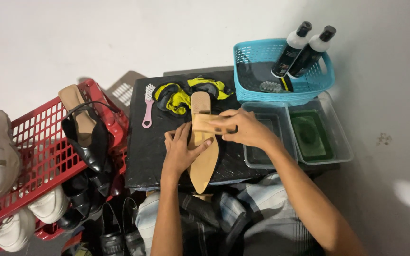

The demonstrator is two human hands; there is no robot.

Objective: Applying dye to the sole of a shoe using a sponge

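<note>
Tan sandal (204, 163) half hidden beneath left hand (182, 152) and right hand (244, 127).

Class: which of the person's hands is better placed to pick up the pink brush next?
Probably the left hand: it lies flat on the tan shoe, on the side nearer the pink brush. The right hand is farther off, gripping the shoe's strap.

Two bottles (303, 49) stood leaning side by side against the far right corner of a turquoise mesh basket (250, 50), at the upper right of the head view. Each had a white body and a black cap, necks pointing up and to the right. Each carried a dark label (288, 58) wrapped round its lower half, with small red and white markings. No signs or screens observed.
</note>
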